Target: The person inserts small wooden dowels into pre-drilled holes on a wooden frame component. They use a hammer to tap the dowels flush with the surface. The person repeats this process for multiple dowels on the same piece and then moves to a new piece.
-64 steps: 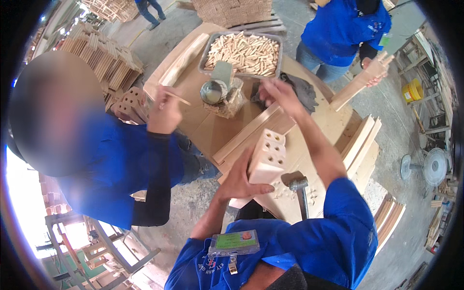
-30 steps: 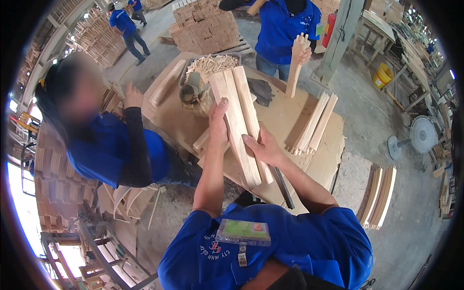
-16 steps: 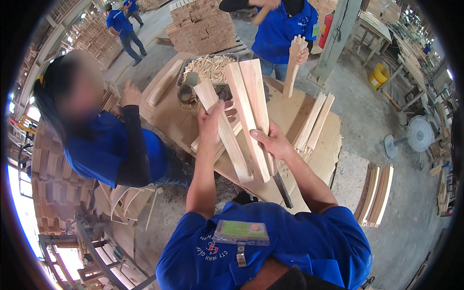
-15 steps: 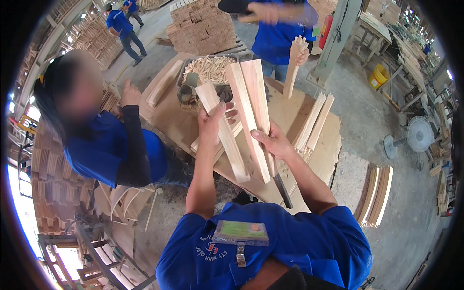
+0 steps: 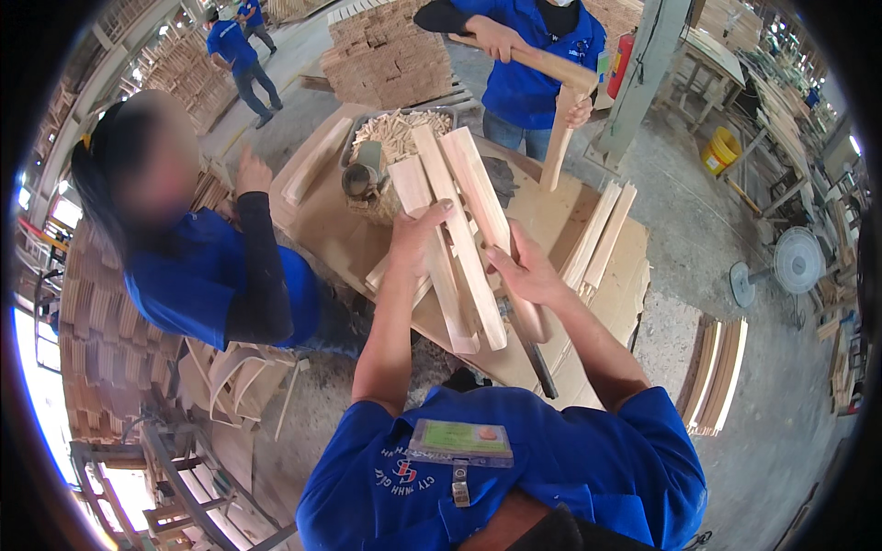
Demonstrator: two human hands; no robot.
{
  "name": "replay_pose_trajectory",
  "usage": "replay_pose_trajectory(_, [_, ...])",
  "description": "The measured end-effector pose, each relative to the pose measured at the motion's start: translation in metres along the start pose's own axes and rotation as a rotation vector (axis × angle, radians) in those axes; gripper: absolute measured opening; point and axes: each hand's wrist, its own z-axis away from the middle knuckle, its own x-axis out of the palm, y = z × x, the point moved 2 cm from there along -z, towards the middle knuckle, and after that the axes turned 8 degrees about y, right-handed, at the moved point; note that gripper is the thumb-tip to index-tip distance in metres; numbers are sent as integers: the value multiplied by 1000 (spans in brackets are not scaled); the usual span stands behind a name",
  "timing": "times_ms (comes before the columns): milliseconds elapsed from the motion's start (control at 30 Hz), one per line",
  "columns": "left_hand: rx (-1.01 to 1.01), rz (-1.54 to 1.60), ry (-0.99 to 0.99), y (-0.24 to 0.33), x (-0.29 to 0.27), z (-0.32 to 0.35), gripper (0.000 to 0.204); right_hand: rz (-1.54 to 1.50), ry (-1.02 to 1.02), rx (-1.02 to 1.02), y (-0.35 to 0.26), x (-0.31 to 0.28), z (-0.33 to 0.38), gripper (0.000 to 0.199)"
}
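Observation:
My left hand (image 5: 421, 241) is closed around two pale wooden slats, a left slat (image 5: 444, 285) and a middle slat (image 5: 464, 246), lying side by side with the thumb across them. A third wooden slat (image 5: 478, 184) is gripped in my right hand (image 5: 531, 268), tilted and just right of the other two. All three are held above a cardboard-covered table (image 5: 331, 241). Below my right hand a dark bar (image 5: 539, 365) sticks out past the table's near edge.
Across the table a co-worker (image 5: 542, 73) holds a wooden mallet (image 5: 551, 66) against an upright wooden piece (image 5: 557, 147). Another person (image 5: 220, 275) stands at left. A tray of dowels (image 5: 395, 129) sits at the back, slats (image 5: 602, 234) at right.
The middle slat has passed from my right hand to my left, beside the one there. My right hand keeps one slat. The co-worker's mallet has come down onto the upright piece.

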Motion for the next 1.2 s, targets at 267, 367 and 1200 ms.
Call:
replay_pose_trajectory(267, [20, 79, -48, 11, -33, -3, 43, 791, -141, -318, -77, -84, 12, 31])
replay_pose_trajectory(367, [-9, -77, -149, 24, -20, 6, 48, 1135, -179, -617, -102, -90, 26, 31])
replay_pose_trajectory(1200, [133, 166, -86, 44, 52, 55, 31, 714, -243, -1127, -92, -37, 5, 43])
